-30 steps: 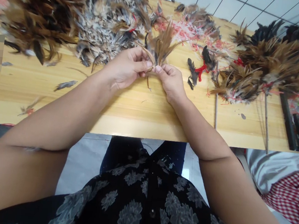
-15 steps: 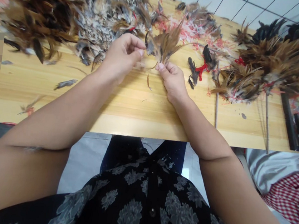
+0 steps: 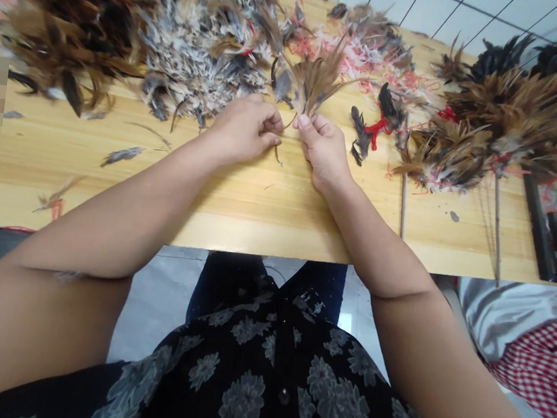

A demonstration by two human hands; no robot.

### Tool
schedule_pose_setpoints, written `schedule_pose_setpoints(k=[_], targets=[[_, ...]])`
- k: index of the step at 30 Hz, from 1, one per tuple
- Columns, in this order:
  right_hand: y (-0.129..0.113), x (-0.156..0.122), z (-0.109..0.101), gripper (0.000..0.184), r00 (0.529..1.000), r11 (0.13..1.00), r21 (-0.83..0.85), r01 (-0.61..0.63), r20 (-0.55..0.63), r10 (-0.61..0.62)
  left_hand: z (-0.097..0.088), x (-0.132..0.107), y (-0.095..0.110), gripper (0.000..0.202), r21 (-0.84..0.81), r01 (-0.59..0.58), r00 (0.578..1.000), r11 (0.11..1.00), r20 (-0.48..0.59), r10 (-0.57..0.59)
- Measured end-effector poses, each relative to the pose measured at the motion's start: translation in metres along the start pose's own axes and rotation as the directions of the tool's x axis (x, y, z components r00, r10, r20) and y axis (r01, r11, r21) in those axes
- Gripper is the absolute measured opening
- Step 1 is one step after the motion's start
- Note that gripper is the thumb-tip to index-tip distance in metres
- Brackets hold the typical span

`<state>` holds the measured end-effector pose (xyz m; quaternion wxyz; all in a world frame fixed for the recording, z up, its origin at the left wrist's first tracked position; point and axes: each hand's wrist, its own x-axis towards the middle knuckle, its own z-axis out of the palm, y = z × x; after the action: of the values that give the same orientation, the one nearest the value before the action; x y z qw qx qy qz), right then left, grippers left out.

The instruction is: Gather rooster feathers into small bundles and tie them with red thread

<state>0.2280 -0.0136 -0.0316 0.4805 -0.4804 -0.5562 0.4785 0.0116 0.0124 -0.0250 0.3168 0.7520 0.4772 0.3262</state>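
Golden-brown feathers (image 3: pixel 315 86) fan upward in a small loose bunch, held above the pale wooden worktop (image 3: pixel 266 224) between the person's two hands. The left hand (image 3: pixel 244 130) curls inward, its fingers (image 3: pixel 271 139) closed around the lower end of the bunch, and a thin quill tip (image 3: pixel 277 157) hangs below them. The right hand (image 3: pixel 322 153) sits just beside it, with thumb and fingers pinching the base of the same bunch. The fingertips hide the exact grip, so it's hard to say how many quills each hand has.

Behind the hands, a heap of dark brown feathers (image 3: pixel 73 18) and a heap of speckled grey-and-white feathers (image 3: pixel 201 42) lie side by side. Scraps of pink-red thread (image 3: pixel 360 61) are scattered farther along, near two dark feathers bound with red yarn (image 3: pixel 374 131). Brown-and-black feather bundles (image 3: pixel 515 115) crowd the right end of the worktop, and thin wooden sticks (image 3: pixel 498 227) project from them toward the near edge. A single grey feather (image 3: pixel 121 156) lies apart on the bare wood at the left. Below the edge, the person's black floral top (image 3: pixel 259 381) shows, with a red-checked cloth (image 3: pixel 542 366) at the lower right.
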Motion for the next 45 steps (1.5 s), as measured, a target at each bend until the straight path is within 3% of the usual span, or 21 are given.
schedule_pose_setpoints(k=[4,8,12,20,26,29,35,41,45], targets=[[-0.006,-0.001,0.001,0.057,0.998,0.999,0.025,-0.045,-0.033,0.046,-0.004,-0.003,0.009,0.021,-0.163,0.056,0.996,0.985,-0.065,-0.067],[-0.003,0.000,0.000,0.056,0.998,0.998,0.041,-0.045,-0.042,0.046,-0.008,-0.008,0.014,0.042,-0.497,0.083,0.989,0.864,-0.062,-0.131],[0.003,0.000,-0.001,0.054,0.999,0.999,0.028,-0.034,-0.038,0.035,-0.007,-0.009,0.020,0.051,-0.617,0.074,0.990,0.783,-0.050,-0.133],[0.003,-0.005,0.001,0.056,0.998,0.997,0.049,-0.060,0.017,0.060,-0.005,-0.012,0.030,0.055,-0.565,0.074,0.996,0.822,-0.005,-0.094],[0.003,-0.005,0.002,0.057,0.996,0.996,0.049,-0.081,0.034,0.079,0.003,-0.011,0.044,0.039,-0.382,0.011,0.966,0.924,-0.235,-0.109],[0.003,-0.005,0.002,0.063,0.997,0.997,0.050,-0.067,0.047,0.064,0.006,-0.011,0.047,0.035,-0.366,-0.015,0.961,0.930,-0.264,-0.088],[0.004,-0.004,0.003,0.061,0.996,0.995,0.077,-0.057,0.073,0.051,0.010,-0.012,0.048,0.041,-0.386,-0.009,0.973,0.922,-0.217,-0.082],[0.002,-0.004,0.004,0.053,0.997,0.996,0.081,-0.043,0.068,0.037,0.014,-0.008,0.046,0.078,-0.585,0.009,0.972,0.811,-0.187,-0.145],[0.001,-0.004,0.002,0.055,0.997,0.997,0.041,-0.060,0.043,0.058,0.008,-0.013,0.044,0.073,-0.575,0.095,0.975,0.813,-0.110,-0.191]])
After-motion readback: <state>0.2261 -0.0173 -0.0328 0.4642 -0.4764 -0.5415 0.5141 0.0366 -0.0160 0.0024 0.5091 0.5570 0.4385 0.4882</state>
